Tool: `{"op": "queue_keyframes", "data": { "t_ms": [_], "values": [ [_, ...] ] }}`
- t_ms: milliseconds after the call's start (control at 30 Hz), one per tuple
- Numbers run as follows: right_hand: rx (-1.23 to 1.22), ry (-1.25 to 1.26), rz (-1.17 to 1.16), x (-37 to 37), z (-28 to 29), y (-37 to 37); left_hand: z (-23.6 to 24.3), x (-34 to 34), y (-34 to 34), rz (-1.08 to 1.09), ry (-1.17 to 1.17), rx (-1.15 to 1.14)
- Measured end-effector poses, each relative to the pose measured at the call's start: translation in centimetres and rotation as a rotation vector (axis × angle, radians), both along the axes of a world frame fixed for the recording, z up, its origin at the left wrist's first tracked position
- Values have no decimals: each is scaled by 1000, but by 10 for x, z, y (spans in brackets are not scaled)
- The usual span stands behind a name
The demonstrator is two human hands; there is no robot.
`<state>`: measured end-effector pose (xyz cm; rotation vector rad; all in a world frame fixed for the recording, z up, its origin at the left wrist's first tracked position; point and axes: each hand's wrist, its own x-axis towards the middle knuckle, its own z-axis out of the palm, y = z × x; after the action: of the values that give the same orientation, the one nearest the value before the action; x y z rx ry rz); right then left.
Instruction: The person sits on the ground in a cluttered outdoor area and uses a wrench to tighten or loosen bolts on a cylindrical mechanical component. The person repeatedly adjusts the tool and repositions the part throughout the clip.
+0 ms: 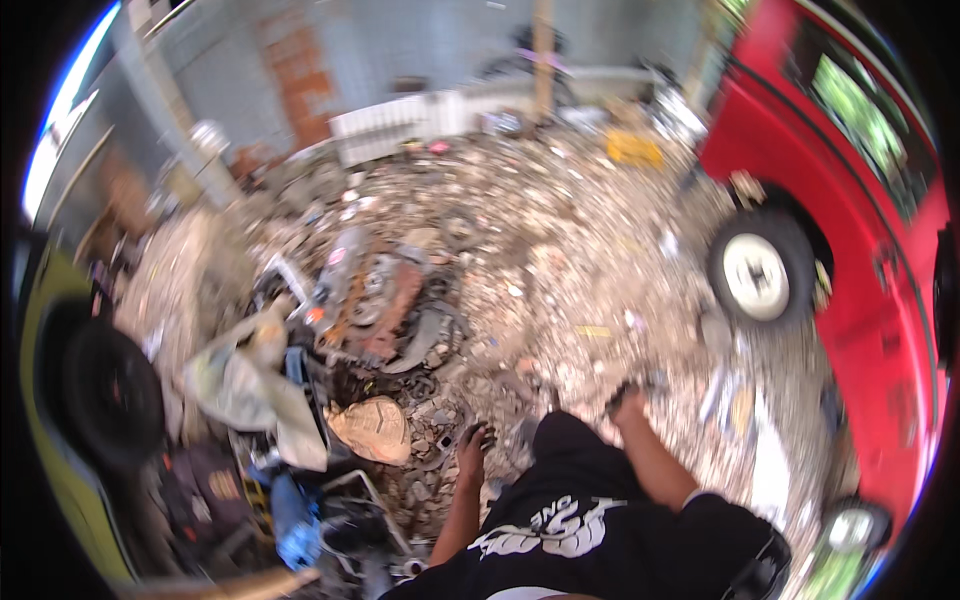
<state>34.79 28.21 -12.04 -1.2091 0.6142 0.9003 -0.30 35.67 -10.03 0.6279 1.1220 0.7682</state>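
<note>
My left hand (pixel 473 448) hangs over the stony ground, its darkened fingers loosely apart with nothing seen in them. Out in front on the right is my right hand (pixel 627 402); motion smears its dark fingertips, so I cannot tell whether it is closed or holds anything. Nearest the left hand lies a flat, tan, rounded slab (pixel 370 430) whose material is unclear. Beyond it sits a rusty, engine-like metal part (pixel 375 305) among scrap. A pale crumpled sheet (pixel 260 390) drapes over the heap to the left.
A red vehicle (pixel 870 300) with a white-rimmed wheel (pixel 755 268) stands on the right. On the left is a green vehicle (pixel 60 400) with a dark tyre (pixel 110 395). Rubble covers the ground (pixel 560 260). A white ribbed panel (pixel 400 125) and a yellow object (pixel 635 149) lie toward the metal wall.
</note>
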Motion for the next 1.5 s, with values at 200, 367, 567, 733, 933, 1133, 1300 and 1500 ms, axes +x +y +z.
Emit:
{"op": "queue_keyframes", "data": {
  "t_ms": [200,367,567,733,933,1133,1300,1500],
  "values": [
    [181,198,-479,80,-57,-104,30,92,-11,-280,86,49],
    [68,229,-160,140,-18,-176,8,189,-30,-461,171,21],
    [142,128,-200,266,-56,-290,-57,348,-59,-397,75,-171],
    [-8,211,-398,366,-39,-336,0,474,-63,-432,8,-102],
    [64,156,-357,462,-13,-262,-14,534,-22,-537,117,-88],
    [239,34,-343,561,16,-176,-37,631,52,-661,147,-116],
    [208,106,-170,656,32,-103,-29,671,70,-420,101,-145],
    [-99,186,451,748,3,20,-63,676,23,162,179,-217]
  ]
}}
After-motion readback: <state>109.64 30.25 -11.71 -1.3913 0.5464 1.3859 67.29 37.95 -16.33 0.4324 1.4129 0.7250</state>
